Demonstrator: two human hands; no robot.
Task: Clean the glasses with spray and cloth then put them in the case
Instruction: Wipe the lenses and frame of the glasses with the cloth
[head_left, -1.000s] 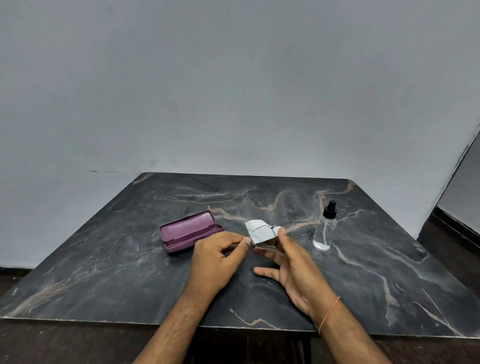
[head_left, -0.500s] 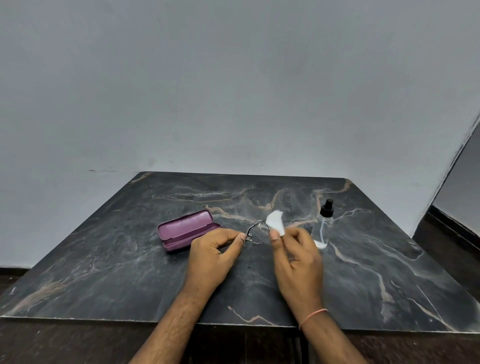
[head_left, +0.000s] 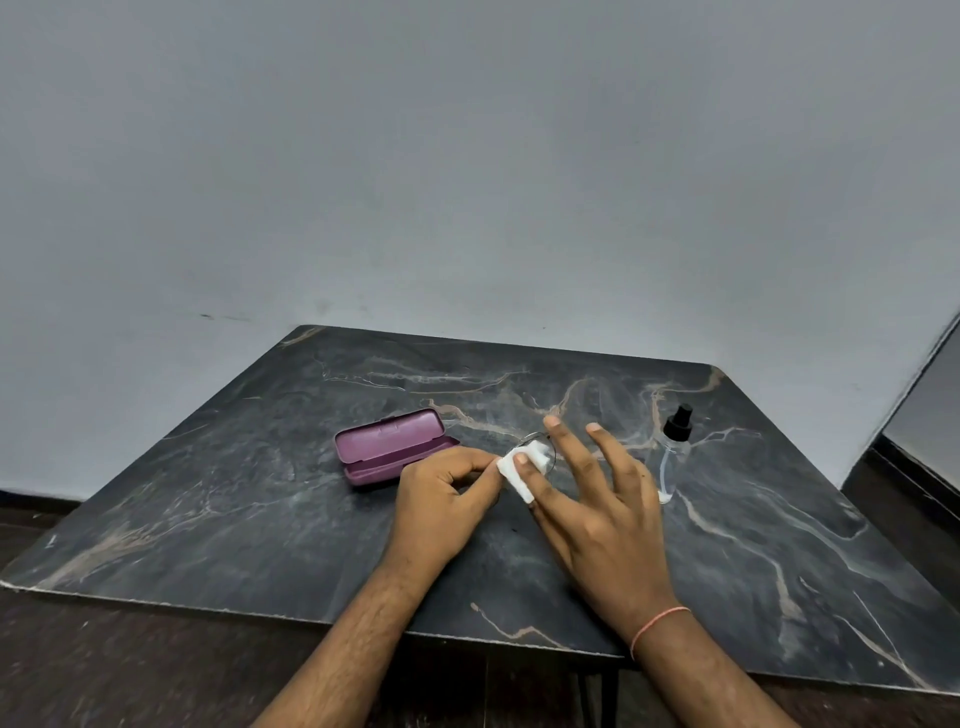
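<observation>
Head view, glasses: thin wire-rimmed glasses, held just above the dark veined marble-pattern table, near centre, between purple case and spray bottle; mostly hidden by cloth and fingers, only a curve of rim visible.
Head view, left hand: left hand curled, pinching the frame at its left end; exact contact hidden.
Head view, right hand: right hand pinching small white folded cloth between thumb and forefinger against a lens; other fingers spread straight.
Head view, handling: glasses judged light, springy, fragile at hinges and lenses; best held by rim edge or bridge, lens pinched gently through cloth, no twisting. Cloth soft, limp. Bottle probably light, smooth, easily tipped.
Head view, case: open purple hard-shell glasses case, lid up, left of the hands, apart from them.
Head view, bottle: clear plastic spray bottle with black nozzle, upright, just right of the right hand.
Head view, count: glasses one; cloth one; case one; bottle one; hands two.
Head view, stage: wiping likely underway; casing not yet done.
</observation>
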